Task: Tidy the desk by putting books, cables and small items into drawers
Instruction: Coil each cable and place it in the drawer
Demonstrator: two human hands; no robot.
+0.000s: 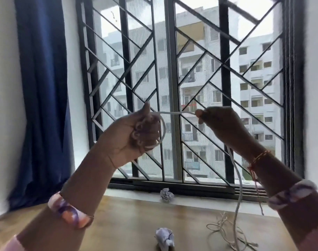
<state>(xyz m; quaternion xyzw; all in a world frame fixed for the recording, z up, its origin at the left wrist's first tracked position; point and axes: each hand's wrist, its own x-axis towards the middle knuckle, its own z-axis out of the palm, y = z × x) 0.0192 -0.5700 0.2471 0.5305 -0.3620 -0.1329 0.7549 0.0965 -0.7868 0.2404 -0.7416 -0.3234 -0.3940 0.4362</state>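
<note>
Both hands are raised in front of the window, above the wooden desk point(136, 214). My left hand point(136, 131) grips several coils of a white cable point(172, 112), thumb pointing up. A taut stretch of the cable runs rightward to my right hand point(221, 127), which pinches it between thumb and fingers. From the right hand the cable hangs down to the desk, where its loose end lies tangled at the lower right.
Two crumpled paper balls are here: one on the window ledge point(166, 195), one on the desk near the front point(164, 239). A barred window point(190, 69) fills the back and a blue curtain point(44, 87) hangs at the left.
</note>
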